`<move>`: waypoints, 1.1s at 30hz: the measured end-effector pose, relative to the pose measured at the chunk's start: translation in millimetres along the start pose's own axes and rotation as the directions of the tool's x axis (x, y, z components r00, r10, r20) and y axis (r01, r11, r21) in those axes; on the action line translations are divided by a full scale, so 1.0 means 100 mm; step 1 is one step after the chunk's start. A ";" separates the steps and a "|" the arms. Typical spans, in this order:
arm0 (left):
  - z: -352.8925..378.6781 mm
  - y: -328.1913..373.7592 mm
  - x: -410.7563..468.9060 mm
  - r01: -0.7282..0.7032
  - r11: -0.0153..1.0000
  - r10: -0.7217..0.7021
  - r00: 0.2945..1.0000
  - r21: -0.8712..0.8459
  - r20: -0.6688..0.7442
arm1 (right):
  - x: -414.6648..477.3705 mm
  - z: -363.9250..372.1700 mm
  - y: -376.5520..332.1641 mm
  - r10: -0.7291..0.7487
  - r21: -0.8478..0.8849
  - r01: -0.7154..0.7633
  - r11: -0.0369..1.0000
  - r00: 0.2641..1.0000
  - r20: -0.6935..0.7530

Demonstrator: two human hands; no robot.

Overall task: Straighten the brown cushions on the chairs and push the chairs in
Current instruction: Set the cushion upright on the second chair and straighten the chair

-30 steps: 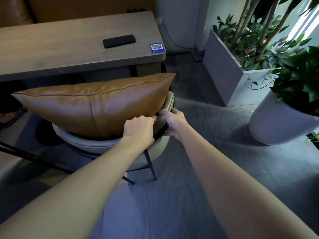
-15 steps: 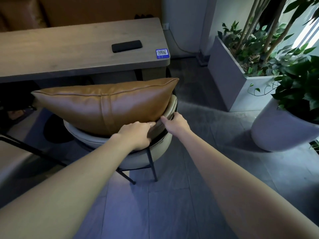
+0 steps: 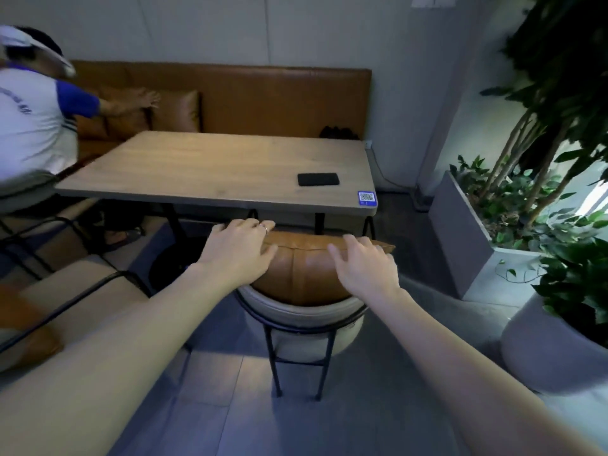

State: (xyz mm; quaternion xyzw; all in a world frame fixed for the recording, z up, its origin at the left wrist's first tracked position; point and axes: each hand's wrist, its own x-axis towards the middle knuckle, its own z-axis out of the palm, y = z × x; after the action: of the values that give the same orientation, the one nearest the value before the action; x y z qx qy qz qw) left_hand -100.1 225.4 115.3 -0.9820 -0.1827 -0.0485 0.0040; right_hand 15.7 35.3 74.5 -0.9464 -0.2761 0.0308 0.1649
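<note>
Grey floor tiles [image 3: 378,406] run under a wooden worktop [image 3: 214,169] that stands against a brown padded bench [image 3: 263,100] by the wall. Just in front of the worktop's near edge sits a round pale chair [image 3: 306,319] on black legs, with a brown cushion [image 3: 306,271] standing upright against its back. The left hand [image 3: 238,246] lies flat over the cushion's top left end, fingers [image 3: 253,225] spread and loosely curled over the far edge, a ring on one. The right hand [image 3: 365,263] rests on the cushion's top right end, fingers [image 3: 353,240] splayed, gripping nothing. On the worktop beyond the cushion lie a black phone [image 3: 318,179] and a blue QR sticker [image 3: 367,197]. Right of the chair stand potted plants [image 3: 543,199]. Left of the worktop another person [image 3: 29,126] reaches to a bench cushion [image 3: 174,110].
</note>
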 end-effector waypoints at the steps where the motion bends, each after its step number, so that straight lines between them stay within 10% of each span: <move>1: -0.15 -0.09 -0.07 0.017 1.000 -0.017 0.999 -0.008 -0.041 | -0.02 -0.12 -0.20 -0.030 -0.016 0.030 0.999 0.999 -0.028; 18: -2.07 -2.90 -2.10 0.316 0.948 -0.273 0.876 0.046 -0.397 | -1.10 -1.07 -4.24 -0.460 -0.014 0.468 0.884 0.862 -0.215; 33: -2.08 -5.07 -3.76 0.632 0.775 -0.585 0.734 0.029 -0.345 | -1.63 0.03 -6.75 -0.670 0.243 0.666 0.705 0.738 -0.080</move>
State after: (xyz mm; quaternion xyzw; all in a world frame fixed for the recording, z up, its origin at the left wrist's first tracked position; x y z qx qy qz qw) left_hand -650.5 558.8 280.7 -0.8436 -0.4943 -0.1906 0.0879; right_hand -468.6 485.2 288.6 -0.7525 -0.5945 0.0112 0.2834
